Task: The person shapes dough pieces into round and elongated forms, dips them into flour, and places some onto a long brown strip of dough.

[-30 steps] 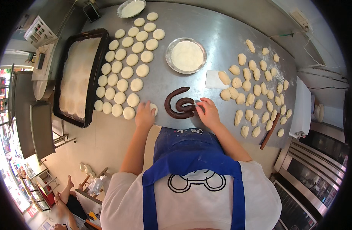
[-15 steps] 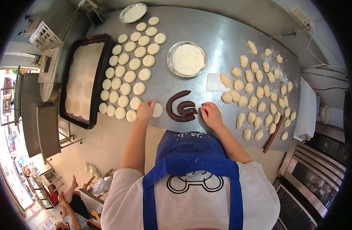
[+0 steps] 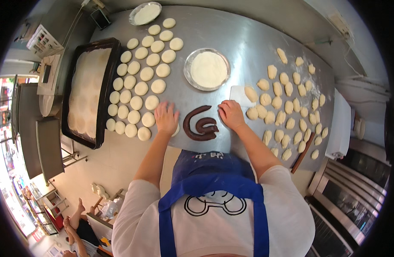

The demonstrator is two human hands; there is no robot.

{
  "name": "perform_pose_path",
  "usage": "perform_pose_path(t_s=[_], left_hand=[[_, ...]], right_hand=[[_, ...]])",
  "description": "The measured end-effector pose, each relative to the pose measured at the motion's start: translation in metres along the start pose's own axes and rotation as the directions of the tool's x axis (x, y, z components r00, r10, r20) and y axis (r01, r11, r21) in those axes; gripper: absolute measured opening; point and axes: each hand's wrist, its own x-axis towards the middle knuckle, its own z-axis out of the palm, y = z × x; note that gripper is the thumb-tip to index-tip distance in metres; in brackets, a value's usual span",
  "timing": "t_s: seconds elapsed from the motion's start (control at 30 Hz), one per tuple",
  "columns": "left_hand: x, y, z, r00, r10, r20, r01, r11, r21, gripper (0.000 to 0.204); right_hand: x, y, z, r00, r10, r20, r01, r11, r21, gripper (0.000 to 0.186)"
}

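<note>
My left hand (image 3: 166,118) lies palm down with its fingers spread, beside the rows of flat round dough pieces (image 3: 141,88). One pale dough round (image 3: 176,129) partly shows at its edge. My right hand (image 3: 232,115) is bent, with its fingers drawn together and pointing left; whether anything is in them is hidden. It is near the corner of a white flat scraper (image 3: 239,94). Between my hands a dark brown rope of filling (image 3: 189,124) curls around a shorter, bent dark piece (image 3: 205,125) on the metal table.
A bowl of flour (image 3: 207,69) stands beyond the filling, and another bowl (image 3: 145,14) at the far left. Many irregular dough lumps (image 3: 289,107) cover the right side, with a rolling pin (image 3: 303,153) near the edge. A black-rimmed baking tray (image 3: 107,79) is at left.
My left hand has spread its fingers and uncovered less of the nearby dough round. My right hand has moved slightly away from me, off the end of the filling toward the scraper.
</note>
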Motion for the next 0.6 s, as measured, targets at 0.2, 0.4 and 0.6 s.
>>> perform_pose_path(t_s=[0.2,0.4,0.6], left_hand=[[-0.014,-0.014,-0.042,0.803,-0.270,0.531,0.413,0.895,-0.170,0.040],[0.053,-0.047,-0.039,0.643,-0.157,0.749,0.495,0.832,-0.251,0.040],[0.285,-0.073,0.017,0.830,-0.324,0.455,0.544,0.654,-0.526,0.071]], right_hand=[[0.010,0.006,0.008,0.999,0.000,0.049,0.004,0.997,-0.082,0.030],[0.011,0.010,0.014,0.999,0.024,0.044,-0.021,0.997,-0.076,0.034],[0.018,0.011,0.011,0.998,0.042,0.046,-0.040,0.999,-0.033,0.034]])
